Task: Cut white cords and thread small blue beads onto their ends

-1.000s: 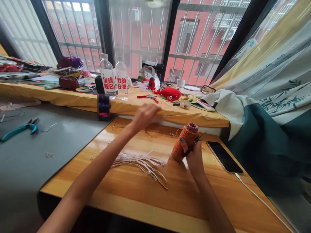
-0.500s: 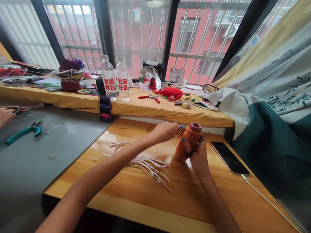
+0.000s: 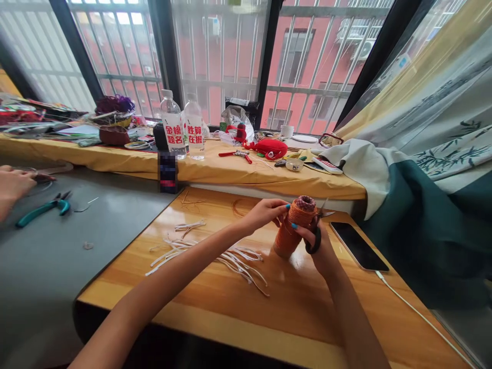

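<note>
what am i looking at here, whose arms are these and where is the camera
The camera sits on a person's head and looks down at their own two bare arms; there is no machine. The right hand holds a spool of orange cord and a pair of scissors. The left hand touches the spool near its top. Both work over a wooden table. On it lie white strips and a phone with a cable. At the far left edge is another person's hand, near teal pliers. Two water bottles stand on the yellow ledge behind.

I am in a craft room at home: thread (image 3: 294,225), pliers (image 3: 44,207), curtains (image 3: 430,128) and a messy window shelf (image 3: 230,171).
</note>
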{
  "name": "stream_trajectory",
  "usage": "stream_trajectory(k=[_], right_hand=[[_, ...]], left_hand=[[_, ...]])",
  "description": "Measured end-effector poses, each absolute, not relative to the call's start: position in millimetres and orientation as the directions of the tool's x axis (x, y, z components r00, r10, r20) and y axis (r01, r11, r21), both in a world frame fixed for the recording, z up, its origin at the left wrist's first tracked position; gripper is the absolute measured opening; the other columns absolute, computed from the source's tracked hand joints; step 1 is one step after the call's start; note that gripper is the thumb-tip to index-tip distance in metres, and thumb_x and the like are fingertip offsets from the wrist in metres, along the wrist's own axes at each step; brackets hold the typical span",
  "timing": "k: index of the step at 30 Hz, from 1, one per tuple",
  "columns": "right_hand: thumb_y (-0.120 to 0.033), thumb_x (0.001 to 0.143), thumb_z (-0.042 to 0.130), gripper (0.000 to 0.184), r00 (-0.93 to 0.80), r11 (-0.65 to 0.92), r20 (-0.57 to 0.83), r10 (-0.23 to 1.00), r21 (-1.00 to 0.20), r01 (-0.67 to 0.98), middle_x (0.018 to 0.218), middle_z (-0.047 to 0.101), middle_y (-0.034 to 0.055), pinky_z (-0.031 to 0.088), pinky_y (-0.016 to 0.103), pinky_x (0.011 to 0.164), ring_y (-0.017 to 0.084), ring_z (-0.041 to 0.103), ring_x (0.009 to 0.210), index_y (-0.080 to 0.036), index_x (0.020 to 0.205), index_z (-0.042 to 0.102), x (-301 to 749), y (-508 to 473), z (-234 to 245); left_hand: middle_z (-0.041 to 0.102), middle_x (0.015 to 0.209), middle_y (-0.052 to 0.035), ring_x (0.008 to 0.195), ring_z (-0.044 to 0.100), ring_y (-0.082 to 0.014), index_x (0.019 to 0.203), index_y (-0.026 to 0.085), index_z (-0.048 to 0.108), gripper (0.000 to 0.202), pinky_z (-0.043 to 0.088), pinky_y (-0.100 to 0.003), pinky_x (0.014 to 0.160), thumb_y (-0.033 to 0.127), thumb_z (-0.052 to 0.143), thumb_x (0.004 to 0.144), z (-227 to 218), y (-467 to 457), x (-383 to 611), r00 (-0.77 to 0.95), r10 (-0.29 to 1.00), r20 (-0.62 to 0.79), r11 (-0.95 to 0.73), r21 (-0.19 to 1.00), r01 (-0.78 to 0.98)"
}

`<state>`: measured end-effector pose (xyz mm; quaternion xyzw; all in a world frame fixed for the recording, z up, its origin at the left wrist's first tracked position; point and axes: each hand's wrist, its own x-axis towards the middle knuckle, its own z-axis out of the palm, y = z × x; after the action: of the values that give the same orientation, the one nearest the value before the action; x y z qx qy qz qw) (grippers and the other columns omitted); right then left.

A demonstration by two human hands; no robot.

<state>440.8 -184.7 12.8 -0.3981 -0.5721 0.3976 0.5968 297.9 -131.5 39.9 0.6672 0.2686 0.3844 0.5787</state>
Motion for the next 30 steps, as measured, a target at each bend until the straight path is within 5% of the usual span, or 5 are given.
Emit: stream_trajectory(k=[7, 14, 22, 30], right_hand=[[-0.03, 0.057, 0.068, 0.045, 0.12, 0.407, 0.413, 0.903, -0.911, 0.068, 0.091, 0.059, 0.0033, 0.043, 0.035, 0.077, 0.021, 0.054, 0.085, -0.022, 0.098, 0.051, 436, -183, 10], [-0.033, 0.056, 0.068, 0.041, 0.117, 0.423, 0.435, 0.893, -0.899, 0.114, 0.089, 0.06, 0.0045, 0.042, 0.039, 0.077, 0.022, 0.056, 0.083, -0.02, 0.092, 0.053, 432, -181, 14], [-0.034, 0.058, 0.066, 0.027, 0.125, 0.427, 0.449, 0.885, -0.888, 0.168, 0.082, 0.06, 0.0042, 0.044, 0.04, 0.075, 0.021, 0.055, 0.077, -0.019, 0.078, 0.055, 427, -184, 9], [-0.038, 0.065, 0.054, 0.023, 0.191, 0.531, 0.539, 0.82, -0.842, 0.097, 0.09, 0.061, 0.004, 0.04, 0.041, 0.081, 0.024, 0.054, 0.089, -0.023, 0.083, 0.055, 448, -184, 10]], left_hand=[[0.049, 0.051, 0.0046, 0.045, 0.046, -0.0035, 0.082, 0.01, 0.059, 0.016, 0.039, -0.014, 0.045, 0.009, 0.047, 0.071, 52, -136, 293, 0.57, 0.751, 0.333, -0.49, 0.86, 0.143], [0.055, 0.061, -0.0008, 0.053, 0.053, -0.0063, 0.08, 0.008, 0.057, 0.023, 0.045, -0.017, 0.05, 0.025, 0.043, 0.079, 67, -142, 279, 0.698, 0.69, 0.189, -0.406, 0.9, 0.158], [0.057, 0.065, -0.0014, 0.056, 0.053, -0.0061, 0.078, 0.008, 0.054, 0.012, 0.046, -0.018, 0.052, 0.018, 0.05, 0.073, 61, -138, 279, 0.674, 0.703, 0.227, -0.434, 0.888, 0.154], [0.058, 0.06, -0.0005, 0.057, 0.055, -0.0078, 0.073, 0.01, 0.053, 0.008, 0.044, -0.018, 0.052, 0.017, 0.049, 0.07, 58, -140, 275, 0.645, 0.724, 0.246, -0.483, 0.848, 0.219]])
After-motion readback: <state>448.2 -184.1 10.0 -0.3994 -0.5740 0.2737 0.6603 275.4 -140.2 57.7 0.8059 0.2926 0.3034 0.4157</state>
